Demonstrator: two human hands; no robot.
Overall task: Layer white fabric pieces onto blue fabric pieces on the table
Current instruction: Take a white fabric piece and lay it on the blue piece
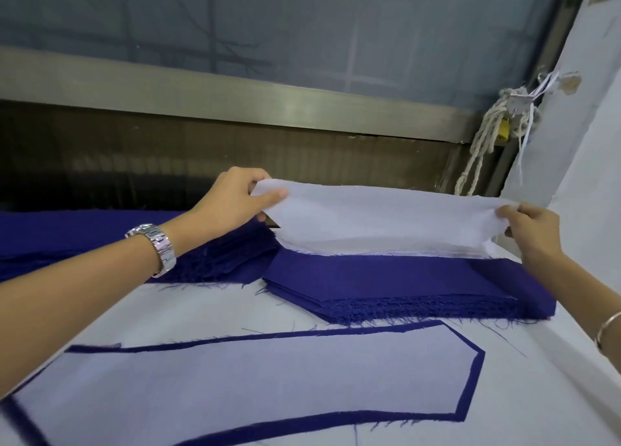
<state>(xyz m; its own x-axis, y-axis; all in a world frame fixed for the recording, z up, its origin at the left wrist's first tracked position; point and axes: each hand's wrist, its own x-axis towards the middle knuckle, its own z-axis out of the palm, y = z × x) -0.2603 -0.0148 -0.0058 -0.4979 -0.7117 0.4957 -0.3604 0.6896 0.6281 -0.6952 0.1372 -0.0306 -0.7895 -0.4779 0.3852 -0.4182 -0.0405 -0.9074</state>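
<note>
My left hand (235,197) and right hand (531,230) each pinched 1 end of a thin, frayed white fabric piece (379,210), held above the blue stack (386,277) at centre right. Lower in the frame, another white piece (252,378) lay flat on a blue piece (471,385), which showed as a narrow border.

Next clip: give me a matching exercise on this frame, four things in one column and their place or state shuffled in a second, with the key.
Things:
1. white fabric piece
2. stack of blue fabric pieces
3. silver wristwatch
4. rope

Places or states:
A. hangs at the far right, beside the wall
B. worn on a wrist
C. pinched at its ends by the left hand and right hand, held up
D. lies on the table, frayed edge toward the camera

Pairs: 1-C, 2-D, 3-B, 4-A
</note>
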